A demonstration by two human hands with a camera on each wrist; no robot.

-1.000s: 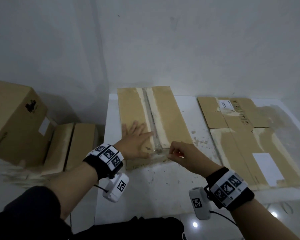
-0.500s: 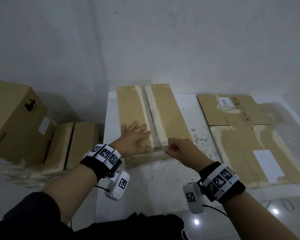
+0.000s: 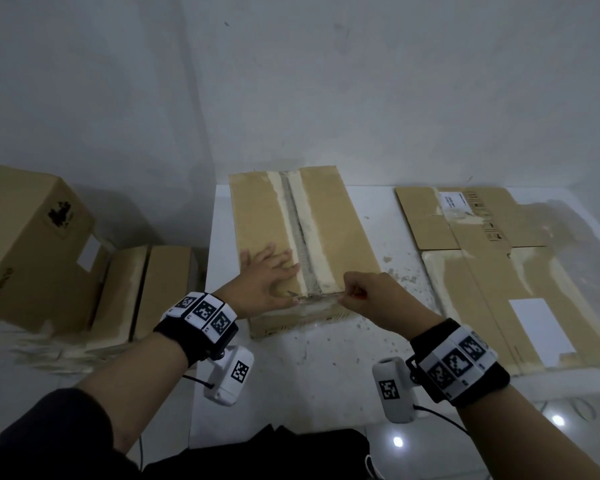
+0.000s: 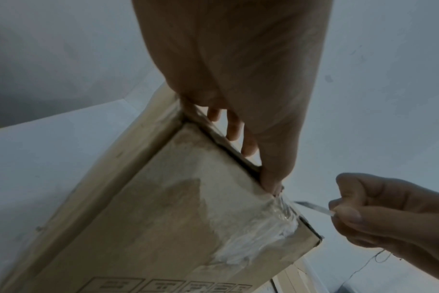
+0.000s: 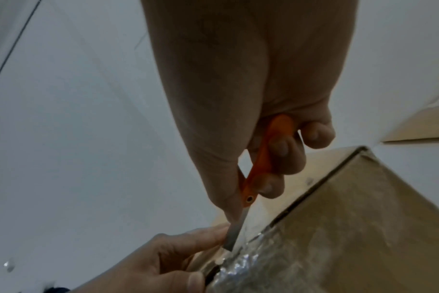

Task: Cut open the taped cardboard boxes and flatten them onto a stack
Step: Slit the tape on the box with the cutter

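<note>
1. taped box (image 3: 293, 237) on white table (image 3: 326, 358), pressed flat-fingered by left hand (image 3: 264, 285).
2. right hand (image 3: 374, 299) curled round cutter (image 3: 317, 297), blade at near tape seam.
3. orange handle (image 5: 263, 158) plain only in right wrist view.
4. flattened stack (image 3: 506, 271) to the right, in head view alone.

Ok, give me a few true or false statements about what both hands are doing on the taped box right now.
1. The left hand lies flat on the taped cardboard box. True.
2. The right hand is empty. False: it grips an orange-handled cutter.
3. The blade is at the near end of the tape seam. True.
4. The flattened cardboard lies left of the box. False: it lies to the right, on the white table.
5. Both hands hold the cutter. False: only the right one does.
</note>
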